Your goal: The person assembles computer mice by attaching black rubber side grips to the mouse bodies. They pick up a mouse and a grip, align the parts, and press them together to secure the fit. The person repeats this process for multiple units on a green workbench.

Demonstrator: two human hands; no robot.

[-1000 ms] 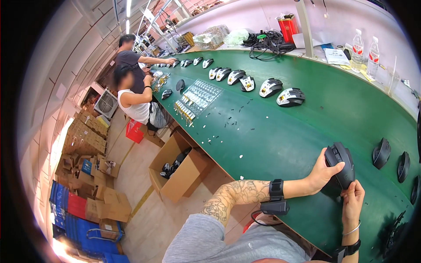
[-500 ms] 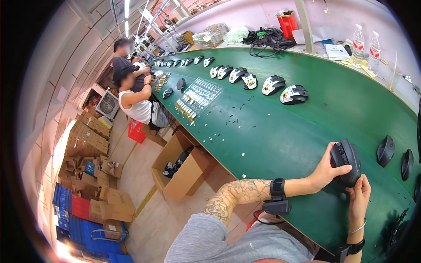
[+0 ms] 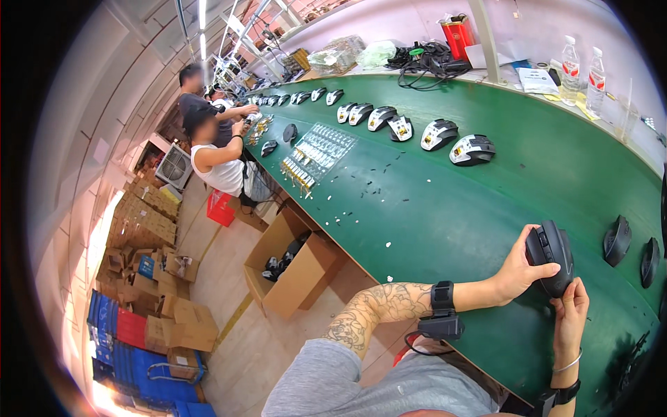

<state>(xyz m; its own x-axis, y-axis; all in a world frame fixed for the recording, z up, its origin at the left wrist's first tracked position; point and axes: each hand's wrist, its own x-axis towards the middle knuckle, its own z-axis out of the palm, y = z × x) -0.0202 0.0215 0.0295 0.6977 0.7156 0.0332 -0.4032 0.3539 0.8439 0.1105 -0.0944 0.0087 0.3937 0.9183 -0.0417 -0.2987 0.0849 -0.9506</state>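
A black computer mouse (image 3: 551, 258) is held tilted up over the green bench, its buttons and wheel end pointing away from me. My left hand (image 3: 522, 270) grips it from the left, with the thumb across its side. At its near end, my right hand (image 3: 572, 303) has its thumb and fingers pinched against the shell; anything small between them is hidden. Right of the hands, a black mouse shell (image 3: 617, 240) and another black shell (image 3: 649, 263) lie on the green surface. A part-assembled mouse (image 3: 472, 149) with a white inner frame stands beyond my hands.
Several similar mice line the far side of the green bench (image 3: 445, 201). Clear trays of small parts (image 3: 319, 156) and scattered bits lie to the left. Water bottles (image 3: 595, 82) stand on the back ledge. An open carton (image 3: 295, 267) sits by the bench; two co-workers sit farther along.
The view has shifted slightly, so the bench and its contents appear a little farther right. Both hands keep the same hold on the mouse.
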